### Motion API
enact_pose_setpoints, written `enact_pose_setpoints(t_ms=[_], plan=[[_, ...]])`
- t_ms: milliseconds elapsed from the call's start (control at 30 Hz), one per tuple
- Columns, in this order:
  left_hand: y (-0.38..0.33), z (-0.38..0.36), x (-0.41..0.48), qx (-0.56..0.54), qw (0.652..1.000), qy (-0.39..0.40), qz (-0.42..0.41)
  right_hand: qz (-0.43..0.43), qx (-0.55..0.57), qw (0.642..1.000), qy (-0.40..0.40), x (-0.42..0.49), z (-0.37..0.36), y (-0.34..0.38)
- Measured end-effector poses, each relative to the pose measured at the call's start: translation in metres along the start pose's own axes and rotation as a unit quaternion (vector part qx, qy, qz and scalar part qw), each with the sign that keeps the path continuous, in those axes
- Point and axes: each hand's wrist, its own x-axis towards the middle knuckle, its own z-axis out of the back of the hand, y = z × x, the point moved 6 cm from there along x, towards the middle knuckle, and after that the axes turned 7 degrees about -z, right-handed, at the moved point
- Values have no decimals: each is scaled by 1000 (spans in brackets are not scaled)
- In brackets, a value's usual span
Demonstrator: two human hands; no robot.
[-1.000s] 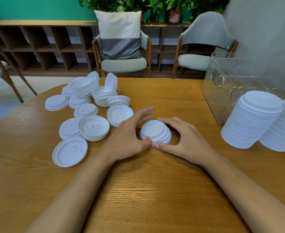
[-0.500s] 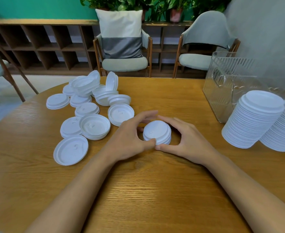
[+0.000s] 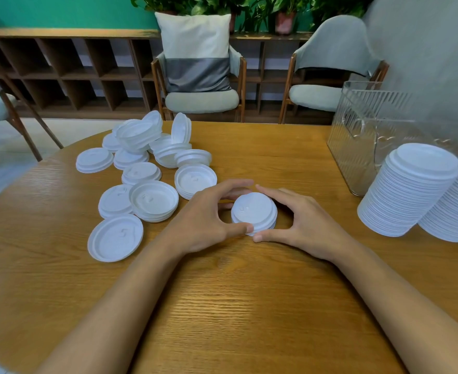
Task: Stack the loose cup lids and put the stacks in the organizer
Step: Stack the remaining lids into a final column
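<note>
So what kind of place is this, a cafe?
Probably a cafe or lounge: tall stacks of white cup lids on a round wooden table, cushioned chairs, and potted plants above cubby shelves.

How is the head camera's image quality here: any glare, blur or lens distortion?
Head view: sharp at the centre, on both hands and the small lid stack; a soft glare patch on the wooden table near the forearms; wide-angle bending curves the table edge and shelf lines; the bottom-left corner is smeared; the clear organizer shows faint reflections.
</note>
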Motion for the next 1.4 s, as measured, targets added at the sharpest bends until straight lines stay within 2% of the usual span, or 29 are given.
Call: enact_pose_setpoints(t_ms=[167, 367, 600, 667, 733, 800, 933, 1133, 1400], plan=[[1, -3, 0, 19, 1000, 1, -11, -7, -13, 1000, 20, 0, -1, 0], [-1, -8, 1, 46, 998, -44, -20, -21, -31, 998, 40, -2, -4, 0], [-2, -9, 0, 94, 995, -12, -34, -23, -61, 997, 27, -3, -4, -2], [-9, -4, -4, 146, 986, -23, -73, -32, -62, 997, 28, -3, -5, -2], [-12, 14, -9, 211, 967, -95, -104, -43, -59, 997, 27, -3, -5, -3], [-8, 35, -13, 276, 944, -156, -95, -53, -52, 997, 22, -4, -4, -3], [5, 41, -11, 363, 919, -139, -67, -57, -38, 998, 10, -3, -4, -6], [10, 43, -8, 323, 931, -159, -62, -21, -38, 999, -11, -2, -3, 5], [-4, 47, -11, 232, 945, -218, -78, -23, -31, 999, -35, 0, 0, 2]])
